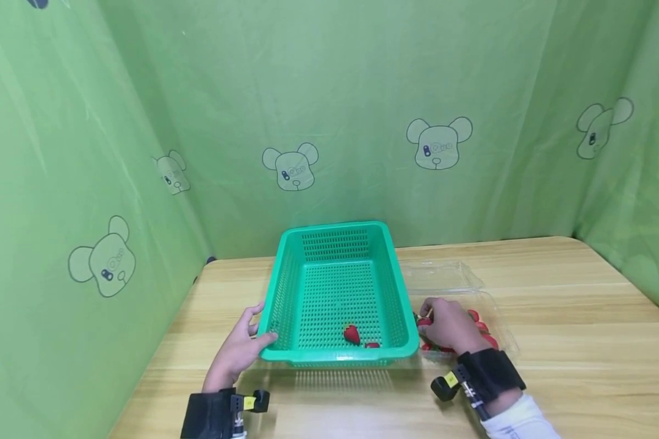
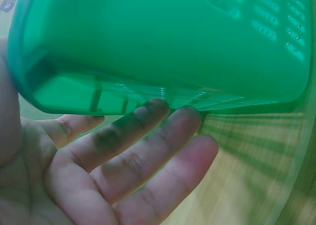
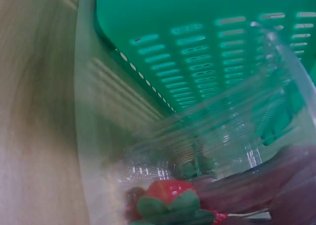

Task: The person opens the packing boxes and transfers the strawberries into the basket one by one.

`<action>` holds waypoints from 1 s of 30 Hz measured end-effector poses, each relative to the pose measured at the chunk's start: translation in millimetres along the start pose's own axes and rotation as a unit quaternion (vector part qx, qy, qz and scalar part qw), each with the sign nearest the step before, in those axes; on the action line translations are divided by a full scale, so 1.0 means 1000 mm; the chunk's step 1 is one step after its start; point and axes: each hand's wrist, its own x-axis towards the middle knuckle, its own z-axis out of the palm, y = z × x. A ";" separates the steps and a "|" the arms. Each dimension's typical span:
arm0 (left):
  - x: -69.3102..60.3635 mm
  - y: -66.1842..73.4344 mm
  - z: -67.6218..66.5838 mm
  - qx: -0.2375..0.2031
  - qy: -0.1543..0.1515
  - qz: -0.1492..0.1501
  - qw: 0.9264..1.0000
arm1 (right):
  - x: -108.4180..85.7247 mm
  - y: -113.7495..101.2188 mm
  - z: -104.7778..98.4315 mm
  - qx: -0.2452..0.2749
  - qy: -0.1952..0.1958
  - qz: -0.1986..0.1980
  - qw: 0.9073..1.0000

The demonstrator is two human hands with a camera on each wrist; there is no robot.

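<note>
Two strawberries point(image 1: 351, 334) are lying inside the green basket point(image 1: 335, 355), at its near end and toward its right side; one is partly hidden behind the near rim. Your left hand point(image 1: 241, 347) is clamped on the basket's near left corner, with the thumb over the rim and the fingers outside it, below. More red fruit point(image 1: 489, 340) sits in the clear box point(image 1: 502, 323), just beside the basket's right side, and its transparent lid point(image 1: 442, 277) stands toward the basket's far end. Your right hand point(image 1: 450, 326) reaches into this box, fingers bent down at a berry point(image 1: 425, 321) close to the basket's right wall — whether they are together on it, I cannot tell, because the wrist view is blurred.

Please be careful with pressure: a ripe berry would probably bruise if you squeeze it hard, and with a loose hold it could drop between basket and box. The box seems light, so your knuckles may drag it along the worktop point(image 1: 571, 305). If your left hand pulls the basket's corner, I think the basket could tilt — and its two berries would roll.
</note>
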 end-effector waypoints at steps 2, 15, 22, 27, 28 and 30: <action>0.000 0.000 0.000 0.002 0.000 0.000 1.000 | 0.000 0.000 0.000 -0.002 0.001 0.002 1.000; -0.001 -0.001 0.000 -0.004 -0.003 0.002 1.000 | -0.001 -0.001 -0.003 -0.001 0.002 0.010 1.000; -0.002 -0.001 0.000 -0.003 -0.005 0.008 1.000 | -0.001 -0.001 -0.004 0.006 0.003 0.013 1.000; -0.002 0.001 0.000 -0.003 -0.005 0.008 1.000 | 0.000 -0.001 -0.007 0.009 0.003 0.010 1.000; -0.002 0.002 0.000 0.000 -0.005 0.007 1.000 | 0.000 -0.001 -0.007 0.009 0.004 0.010 1.000; -0.002 0.003 0.000 0.002 -0.003 0.006 1.000 | 0.000 -0.002 -0.007 0.007 0.006 0.008 1.000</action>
